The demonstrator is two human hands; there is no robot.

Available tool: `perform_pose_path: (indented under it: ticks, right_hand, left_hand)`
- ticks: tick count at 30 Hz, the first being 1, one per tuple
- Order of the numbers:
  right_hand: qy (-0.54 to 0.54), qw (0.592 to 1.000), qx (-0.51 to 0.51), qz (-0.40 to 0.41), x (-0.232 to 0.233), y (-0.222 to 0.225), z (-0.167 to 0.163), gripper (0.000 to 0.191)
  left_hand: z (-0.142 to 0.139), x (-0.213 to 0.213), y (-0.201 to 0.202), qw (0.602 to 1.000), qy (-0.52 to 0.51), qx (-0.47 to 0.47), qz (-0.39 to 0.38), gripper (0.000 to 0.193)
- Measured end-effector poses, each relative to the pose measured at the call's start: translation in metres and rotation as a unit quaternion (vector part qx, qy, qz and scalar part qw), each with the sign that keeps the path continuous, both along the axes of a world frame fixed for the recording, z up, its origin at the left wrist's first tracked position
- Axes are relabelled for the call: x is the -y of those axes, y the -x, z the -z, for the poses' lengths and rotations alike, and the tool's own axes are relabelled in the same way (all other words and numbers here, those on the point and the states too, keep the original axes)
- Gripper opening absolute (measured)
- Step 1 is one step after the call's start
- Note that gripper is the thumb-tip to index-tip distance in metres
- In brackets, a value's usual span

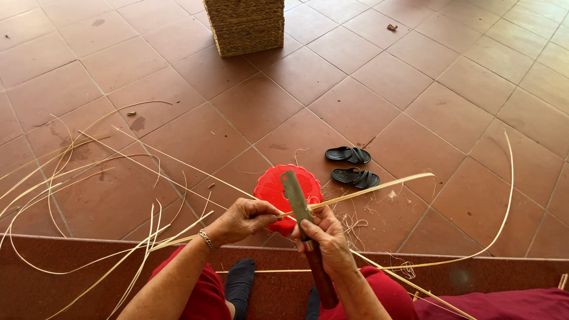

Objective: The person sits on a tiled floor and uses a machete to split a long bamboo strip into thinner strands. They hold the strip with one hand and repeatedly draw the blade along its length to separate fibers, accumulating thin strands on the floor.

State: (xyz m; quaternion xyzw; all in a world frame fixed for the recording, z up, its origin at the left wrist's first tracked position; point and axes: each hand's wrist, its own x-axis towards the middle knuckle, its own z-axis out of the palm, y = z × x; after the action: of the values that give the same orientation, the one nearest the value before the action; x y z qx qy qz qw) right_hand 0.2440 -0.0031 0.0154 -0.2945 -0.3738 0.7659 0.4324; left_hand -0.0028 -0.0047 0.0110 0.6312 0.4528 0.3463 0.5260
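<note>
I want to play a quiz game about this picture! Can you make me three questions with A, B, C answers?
1. Where are the black sandals?
A. On the tiled floor
B. On the woven basket
C. On the person's feet

2. What colour is the round plastic thing behind the hands?
A. Blue
B. Red
C. Green

3. What is the right hand doing?
A. Resting open
B. Waving
C. Gripping a knife

Answers:
1 A: both sandals lie on the tiles.
2 B: it is bright red.
3 C: its fingers wrap the handle, while the left hand pinches a pale strip.
</note>
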Motion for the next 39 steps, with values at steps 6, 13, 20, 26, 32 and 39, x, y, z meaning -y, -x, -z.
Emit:
perform_pose_path:
  ticks: [6,13,20,26,32,39]
  right_hand:
    - [0.0,0.999,-0.028,0.046,-0.012,-0.028,0.0,0.024]
    - [-0.012,0.994,-0.044,0.096,-0.03,-0.065,0.006,0.023]
    - [-0.048,0.979,-0.1,0.171,-0.038,-0.097,0.0,0.034]
    - [-0.036,0.992,-0.119,0.012,-0.023,-0.051,-0.005,0.062]
    - [0.035,0.999,-0.002,-0.021,-0.008,-0.013,-0.002,0.05]
    - [-0.065,0.981,-0.011,0.184,-0.044,-0.098,-0.007,0.033]
  left_hand:
    - [-0.001,0.004,0.021,1.0,0.018,-0.02,-0.013,0.016]
    - [0.005,0.009,0.057,0.998,0.037,-0.041,-0.039,0.016]
    - [0.003,0.006,0.077,0.993,0.075,-0.004,-0.093,0.019]
    - [0.01,-0.007,0.031,0.996,0.037,0.024,-0.08,0.019]
    - [0.019,-0.015,-0.007,0.996,0.03,0.084,-0.01,0.023]
    - [0.011,-0.006,0.048,0.991,0.126,-0.043,-0.01,0.032]
